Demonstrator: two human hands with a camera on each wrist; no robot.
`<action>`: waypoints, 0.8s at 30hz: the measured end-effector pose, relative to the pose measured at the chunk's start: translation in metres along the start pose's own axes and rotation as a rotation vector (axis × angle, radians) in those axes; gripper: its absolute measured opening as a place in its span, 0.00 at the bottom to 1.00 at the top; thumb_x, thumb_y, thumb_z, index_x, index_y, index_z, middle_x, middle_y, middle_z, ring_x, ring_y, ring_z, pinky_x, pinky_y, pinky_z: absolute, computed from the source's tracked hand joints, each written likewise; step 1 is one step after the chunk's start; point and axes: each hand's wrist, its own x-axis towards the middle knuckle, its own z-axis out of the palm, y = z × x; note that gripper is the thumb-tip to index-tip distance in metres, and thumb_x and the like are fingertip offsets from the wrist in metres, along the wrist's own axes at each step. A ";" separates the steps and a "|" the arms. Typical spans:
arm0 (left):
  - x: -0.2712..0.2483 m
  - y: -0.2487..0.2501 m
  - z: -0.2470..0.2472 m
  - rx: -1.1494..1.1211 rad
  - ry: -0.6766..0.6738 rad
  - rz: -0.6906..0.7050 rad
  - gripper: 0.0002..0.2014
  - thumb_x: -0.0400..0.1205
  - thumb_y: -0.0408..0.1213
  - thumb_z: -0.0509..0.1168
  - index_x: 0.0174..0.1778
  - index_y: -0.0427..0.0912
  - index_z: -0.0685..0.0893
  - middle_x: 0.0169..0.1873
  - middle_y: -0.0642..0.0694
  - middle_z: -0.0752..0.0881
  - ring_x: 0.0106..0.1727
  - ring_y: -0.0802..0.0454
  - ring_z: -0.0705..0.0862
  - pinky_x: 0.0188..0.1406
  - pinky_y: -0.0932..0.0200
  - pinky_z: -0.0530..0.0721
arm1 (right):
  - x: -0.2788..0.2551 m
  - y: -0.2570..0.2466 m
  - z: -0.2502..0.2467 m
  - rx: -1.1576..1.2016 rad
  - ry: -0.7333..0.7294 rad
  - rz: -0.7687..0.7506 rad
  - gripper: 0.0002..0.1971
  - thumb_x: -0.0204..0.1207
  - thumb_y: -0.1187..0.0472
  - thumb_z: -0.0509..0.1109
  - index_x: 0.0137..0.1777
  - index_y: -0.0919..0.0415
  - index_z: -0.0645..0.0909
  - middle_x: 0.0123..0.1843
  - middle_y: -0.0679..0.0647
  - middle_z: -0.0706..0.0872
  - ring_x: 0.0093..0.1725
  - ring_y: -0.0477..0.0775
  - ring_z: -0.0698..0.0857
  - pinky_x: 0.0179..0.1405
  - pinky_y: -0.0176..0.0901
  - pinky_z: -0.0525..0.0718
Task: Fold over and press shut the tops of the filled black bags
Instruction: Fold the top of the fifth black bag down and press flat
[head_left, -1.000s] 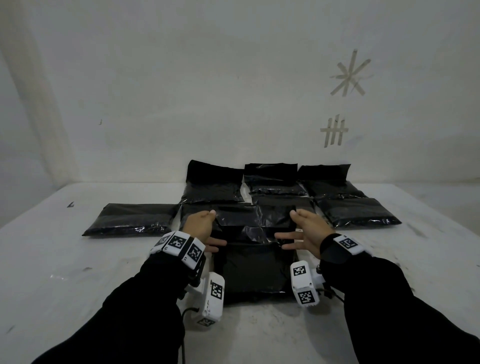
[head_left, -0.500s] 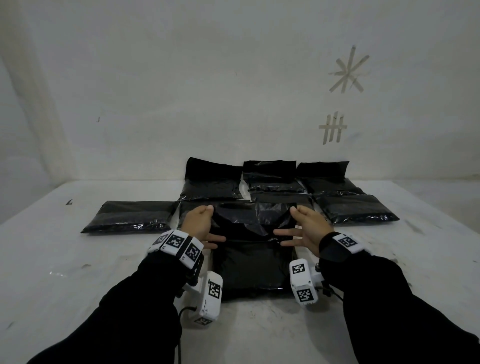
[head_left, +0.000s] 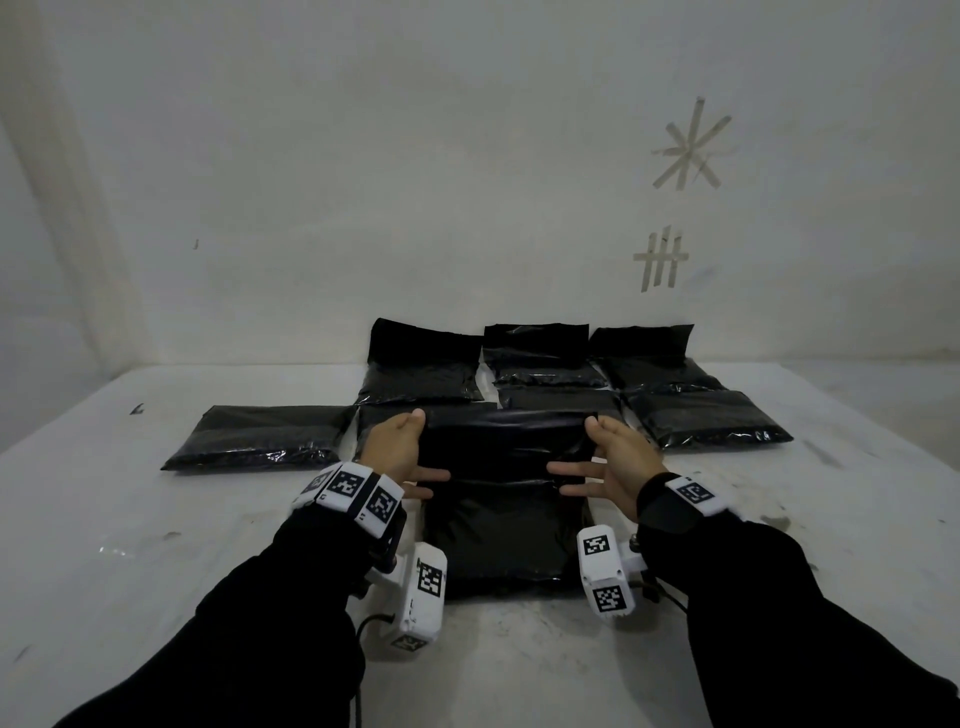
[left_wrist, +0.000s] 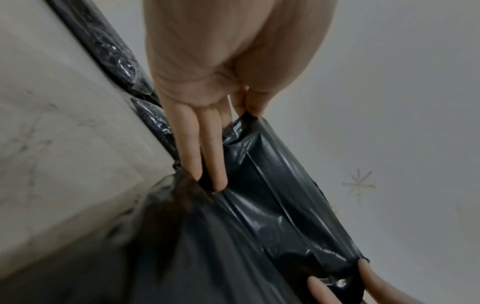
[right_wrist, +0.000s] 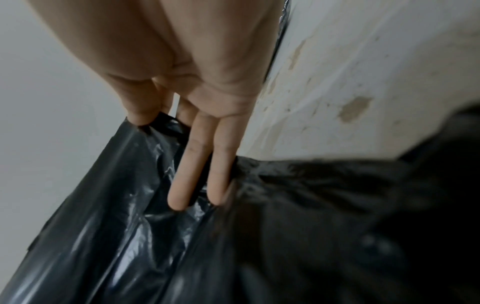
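A filled black bag (head_left: 501, 535) lies on the white table in front of me, its empty top flap (head_left: 504, 441) lifted off the table. My left hand (head_left: 397, 447) pinches the flap's left corner between thumb and forefinger (left_wrist: 249, 102), while the other fingers (left_wrist: 205, 156) lie straight against the plastic. My right hand (head_left: 610, 460) pinches the right corner the same way (right_wrist: 141, 115), its two lower fingers (right_wrist: 197, 162) stretched along the bag (right_wrist: 285, 236). The flap (left_wrist: 275, 185) is pulled taut between both hands.
Several other filled black bags lie behind in rows up to the wall: one at the left (head_left: 260, 436), three at the back (head_left: 540, 358) with tops standing against the wall, one at the right (head_left: 701, 421). Tape marks (head_left: 691, 145) are on the wall. Bare table (head_left: 130, 545) lies on both sides.
Both hands have raised the flap and drawn its corners apart, so the crumpled top now stands stretched flat between them.
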 end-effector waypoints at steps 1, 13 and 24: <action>-0.001 0.000 0.000 0.000 0.001 0.002 0.20 0.87 0.50 0.51 0.70 0.44 0.73 0.68 0.38 0.79 0.42 0.38 0.88 0.37 0.48 0.86 | -0.001 0.001 0.000 0.003 -0.002 -0.001 0.14 0.87 0.57 0.55 0.40 0.56 0.75 0.57 0.54 0.82 0.50 0.67 0.88 0.54 0.70 0.83; -0.009 0.001 -0.006 -0.030 -0.084 -0.002 0.20 0.86 0.50 0.56 0.70 0.43 0.74 0.70 0.40 0.77 0.46 0.38 0.89 0.41 0.48 0.85 | -0.002 0.004 -0.002 -0.046 -0.002 -0.040 0.13 0.87 0.57 0.55 0.47 0.59 0.78 0.58 0.57 0.85 0.49 0.65 0.89 0.52 0.66 0.84; -0.016 -0.004 -0.007 0.017 -0.110 -0.006 0.11 0.88 0.42 0.54 0.54 0.40 0.77 0.70 0.39 0.77 0.43 0.39 0.88 0.52 0.45 0.83 | -0.001 0.007 -0.009 -0.047 -0.011 -0.069 0.10 0.86 0.59 0.57 0.49 0.65 0.75 0.58 0.57 0.83 0.47 0.63 0.90 0.47 0.60 0.88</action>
